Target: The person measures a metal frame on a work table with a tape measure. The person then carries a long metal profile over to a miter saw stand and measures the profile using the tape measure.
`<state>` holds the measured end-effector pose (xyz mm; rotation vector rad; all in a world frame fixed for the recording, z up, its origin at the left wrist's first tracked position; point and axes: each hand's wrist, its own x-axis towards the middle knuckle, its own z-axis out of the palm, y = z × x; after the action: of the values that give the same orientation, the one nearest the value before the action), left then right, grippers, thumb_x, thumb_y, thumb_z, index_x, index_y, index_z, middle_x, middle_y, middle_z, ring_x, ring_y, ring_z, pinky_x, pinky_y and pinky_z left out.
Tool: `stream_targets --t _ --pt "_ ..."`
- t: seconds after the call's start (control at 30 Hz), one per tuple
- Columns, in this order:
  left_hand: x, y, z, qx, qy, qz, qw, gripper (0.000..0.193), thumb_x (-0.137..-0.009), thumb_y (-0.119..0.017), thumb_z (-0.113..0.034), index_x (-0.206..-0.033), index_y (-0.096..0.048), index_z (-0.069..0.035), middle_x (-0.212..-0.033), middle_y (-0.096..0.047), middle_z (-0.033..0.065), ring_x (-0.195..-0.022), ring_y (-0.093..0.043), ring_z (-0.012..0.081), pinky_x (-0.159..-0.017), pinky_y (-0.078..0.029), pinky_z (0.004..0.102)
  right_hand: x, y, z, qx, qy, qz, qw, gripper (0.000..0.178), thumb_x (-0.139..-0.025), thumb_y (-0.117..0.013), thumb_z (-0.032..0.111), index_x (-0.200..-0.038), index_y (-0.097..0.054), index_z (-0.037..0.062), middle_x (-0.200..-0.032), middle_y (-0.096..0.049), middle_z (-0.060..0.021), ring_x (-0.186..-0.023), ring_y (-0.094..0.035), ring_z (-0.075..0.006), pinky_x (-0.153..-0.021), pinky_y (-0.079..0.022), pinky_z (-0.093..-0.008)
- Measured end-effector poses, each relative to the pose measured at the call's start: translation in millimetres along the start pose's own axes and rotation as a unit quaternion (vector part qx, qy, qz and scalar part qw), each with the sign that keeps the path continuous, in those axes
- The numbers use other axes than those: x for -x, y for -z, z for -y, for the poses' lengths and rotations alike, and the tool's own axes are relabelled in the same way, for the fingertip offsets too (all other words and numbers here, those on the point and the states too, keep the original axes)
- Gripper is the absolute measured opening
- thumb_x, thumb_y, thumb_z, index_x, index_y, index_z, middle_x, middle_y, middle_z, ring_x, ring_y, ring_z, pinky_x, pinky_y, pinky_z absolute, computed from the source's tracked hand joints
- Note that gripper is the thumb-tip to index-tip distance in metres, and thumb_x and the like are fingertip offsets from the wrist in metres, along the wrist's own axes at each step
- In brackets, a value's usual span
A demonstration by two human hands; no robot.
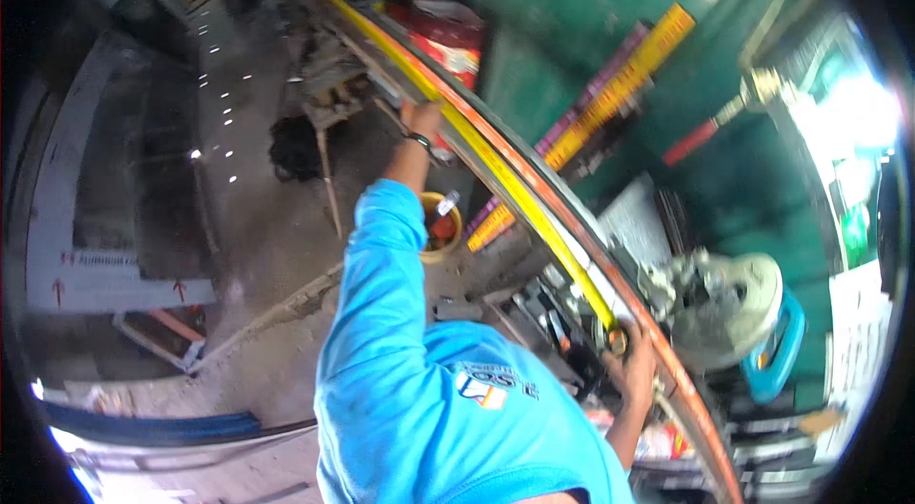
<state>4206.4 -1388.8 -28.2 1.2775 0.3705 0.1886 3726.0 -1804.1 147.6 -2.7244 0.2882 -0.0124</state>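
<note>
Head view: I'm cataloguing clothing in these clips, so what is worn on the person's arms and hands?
A bright blue sleeve covers the left upper arm. A dark band circles the left wrist. Both hands, left and right, are bare, no gloves.

Red-and-white package (448, 39): stood at the far end of the workbench, behind the long rail.
Yellow sign strip (620, 84): long, narrow, mounted slantwise on the green wall.
White sheet (863, 332): rectangular, at the right edge.

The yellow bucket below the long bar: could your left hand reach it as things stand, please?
Probably yes: the left hand rests on the long bar, and the yellow bucket sits just beneath that arm, nothing visible between.
</note>
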Motion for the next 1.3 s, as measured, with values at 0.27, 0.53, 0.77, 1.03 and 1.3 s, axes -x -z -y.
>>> stream_targets --t 0.27,0.53,0.77,1.03,1.3 --pt "-15.1 10.6 -15.7 0.020 0.144 0.094 0.985 0.014 -0.095 -0.065 -0.024 -0.094 -0.056 -0.013 -0.068 -0.040 -0.0017 -0.053 -0.041 0.0108 -0.043 -0.033 0.0303 -21.3 2.8 -4.6 -0.004 -0.008 0.011 1.000 0.069 -0.065 -0.081 0.016 -0.130 -0.060 0.0163 -0.131 -0.055 -0.0203 -0.120 -0.055 -0.0421 -0.099 -0.048 -0.0480" --pt "-15.6 -3.2 7.4 -0.006 0.145 0.094 0.985 0.015 -0.097 -0.063 -0.020 -0.094 -0.053 -0.010 -0.073 -0.042 -0.0009 -0.053 -0.042 0.0112 -0.045 -0.034 0.0276 -24.3 3.5 -37.2 0.003 -0.051 0.029 0.998 0.068 -0.065 -0.080 0.011 -0.130 -0.059 0.0161 -0.126 -0.056 -0.0164 -0.119 -0.056 -0.0393 -0.098 -0.049 -0.0471" --pt "0.5 -25.1 18.3 -0.051 0.175 0.138 0.973 0.016 -0.097 -0.064 -0.021 -0.092 -0.053 -0.010 -0.070 -0.045 -0.0019 -0.048 -0.041 0.0087 -0.042 -0.031 0.0249 -14.0 4.3 -88.7 0.036 -0.039 -0.019 0.998 0.072 -0.066 -0.079 0.008 -0.133 -0.055 0.0174 -0.120 -0.056 -0.0153 -0.114 -0.056 -0.0387 -0.095 -0.047 -0.0460" --pt "46.2 -37.9 14.8 -0.128 0.170 0.189 0.959 0.017 -0.095 -0.067 -0.024 -0.091 -0.055 -0.013 -0.071 -0.049 -0.0037 -0.051 -0.041 0.0068 -0.042 -0.030 0.0243 1.5 -16.5 -157.8 0.138 0.024 -0.123 0.982 0.073 -0.072 -0.075 0.025 -0.141 -0.052 0.0268 -0.132 -0.057 -0.0116 -0.123 -0.053 -0.0371 -0.105 -0.041 -0.0494" --pt "64.0 -43.8 16.0 -0.108 0.179 0.188 0.960 0.022 -0.096 -0.067 -0.029 -0.089 -0.054 -0.013 -0.072 -0.050 -0.0036 -0.051 -0.042 0.0066 -0.042 -0.029 0.0223 7.3 -21.9 -165.7 0.179 0.059 -0.178 0.966 0.069 -0.074 -0.075 0.028 -0.140 -0.055 0.0270 -0.129 -0.059 -0.0113 -0.119 -0.056 -0.0357 -0.101 -0.044 -0.0509"
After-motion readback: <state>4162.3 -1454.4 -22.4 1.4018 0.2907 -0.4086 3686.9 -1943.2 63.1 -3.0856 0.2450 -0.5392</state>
